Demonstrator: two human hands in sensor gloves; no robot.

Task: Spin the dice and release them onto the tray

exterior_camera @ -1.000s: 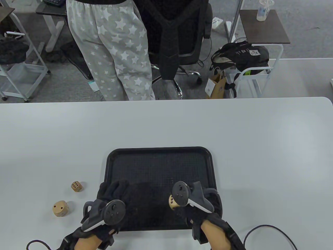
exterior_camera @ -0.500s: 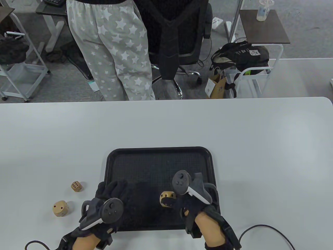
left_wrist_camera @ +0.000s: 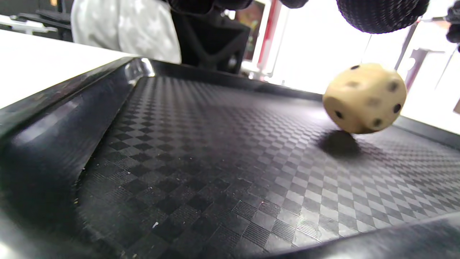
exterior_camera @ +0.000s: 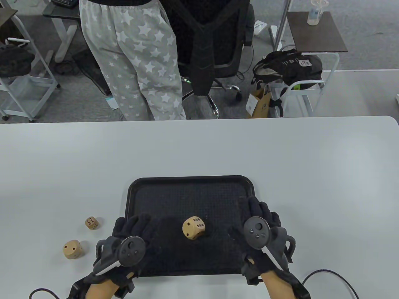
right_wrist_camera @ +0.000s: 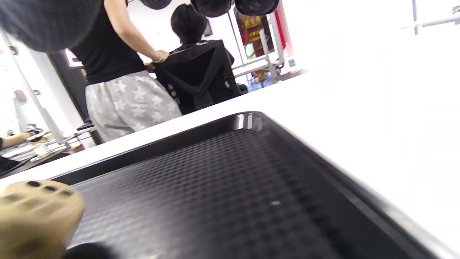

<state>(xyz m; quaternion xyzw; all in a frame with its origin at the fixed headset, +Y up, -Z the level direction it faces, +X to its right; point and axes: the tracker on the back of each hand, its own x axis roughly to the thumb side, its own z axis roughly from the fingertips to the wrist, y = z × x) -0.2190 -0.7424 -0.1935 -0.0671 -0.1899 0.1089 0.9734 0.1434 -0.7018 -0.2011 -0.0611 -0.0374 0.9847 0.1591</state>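
Note:
A wooden die [exterior_camera: 193, 227] stands tilted on one corner on the black tray [exterior_camera: 190, 183], free of both hands. It looks motion-blurred in the left wrist view [left_wrist_camera: 364, 98] and fills the bottom left corner of the right wrist view [right_wrist_camera: 36, 216]. My right hand [exterior_camera: 263, 211] lies with straight fingers over the tray's right rim, to the right of the die and holding nothing. My left hand [exterior_camera: 132, 227] rests with relaxed fingers on the tray's left part, also holding nothing. Two more wooden dice [exterior_camera: 92, 223] [exterior_camera: 72, 249] lie on the white table left of the tray.
A person in star-patterned trousers [exterior_camera: 134, 62] stands beyond the table's far edge beside a black office chair [exterior_camera: 205, 46]. Glove cables [exterior_camera: 330, 277] loop at the near edge on both sides. A black bag on a white cart [exterior_camera: 290, 68] sits on the floor behind.
My right hand let go of the die and swung right to the tray's rim. The die now spins free near the tray's middle. The left hand barely moved.

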